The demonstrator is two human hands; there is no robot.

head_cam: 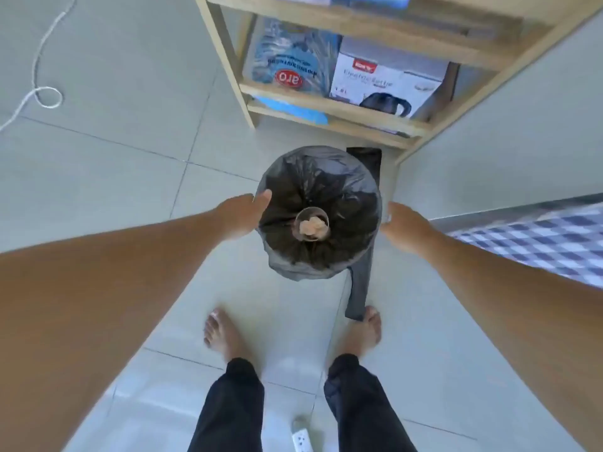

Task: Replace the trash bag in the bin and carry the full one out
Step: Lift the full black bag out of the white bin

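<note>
Bin, lined: left hand [243,216] and right hand [403,225] each grip the trash bag [326,187] rim; suggest peeling outward evenly, keeping cup [311,227] centred between grips.

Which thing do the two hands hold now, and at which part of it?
Both hold the black trash bag at its rim, folded over the bin: the left hand on the left edge, the right hand on the right edge. Whether the fingers actually grip cannot be told.

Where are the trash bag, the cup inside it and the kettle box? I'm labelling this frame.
trash bag [346,187]: head view, on the dark liner's inner wall.
cup [301,234]: head view, on its rim.
kettle box [385,83]: head view, on its printed front.
</note>
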